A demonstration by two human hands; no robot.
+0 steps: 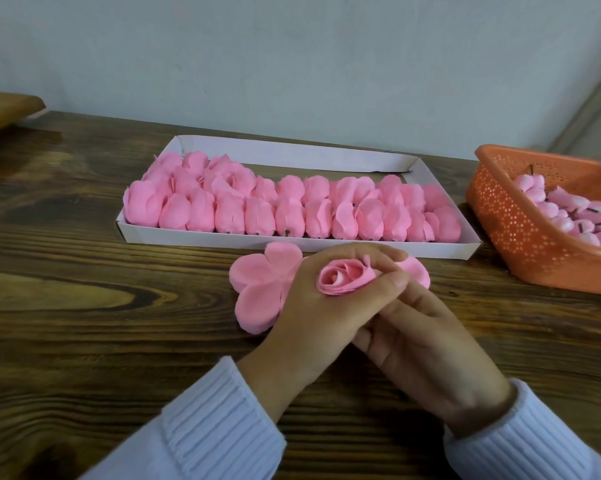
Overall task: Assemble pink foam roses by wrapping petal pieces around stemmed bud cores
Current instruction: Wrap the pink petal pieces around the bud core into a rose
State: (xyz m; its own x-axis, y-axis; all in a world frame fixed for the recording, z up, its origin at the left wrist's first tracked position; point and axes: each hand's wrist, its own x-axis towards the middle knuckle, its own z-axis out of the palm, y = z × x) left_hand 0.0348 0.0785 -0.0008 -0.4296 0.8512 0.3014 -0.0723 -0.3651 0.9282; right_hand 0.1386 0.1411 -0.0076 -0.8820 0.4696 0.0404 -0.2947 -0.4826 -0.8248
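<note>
At the middle of the wooden worktop (pixel 84 289), the left hand (pixel 302 313) holds a half-wrapped pink rose (pixel 344 280) just above the surface; its grip is clamped round the rose, with fingers curled over the far side and the thumb pressed to the near side; the right hand (pixel 427 348) lies against it from the right, its fingers tucked under the left thumb, and I cannot tell whether that grip holds anything; flat petal pieces (pixel 261 289) lie on the worktop beneath both hands; just behind them a white tray (pixel 292 152) holds rows of finished roses (pixel 292 209); to the right an orange basket (pixel 521 230) holds stemmed bud cores (pixel 569 216); both wrists wear pale ribbed sleeves (pixel 202 427).
</note>
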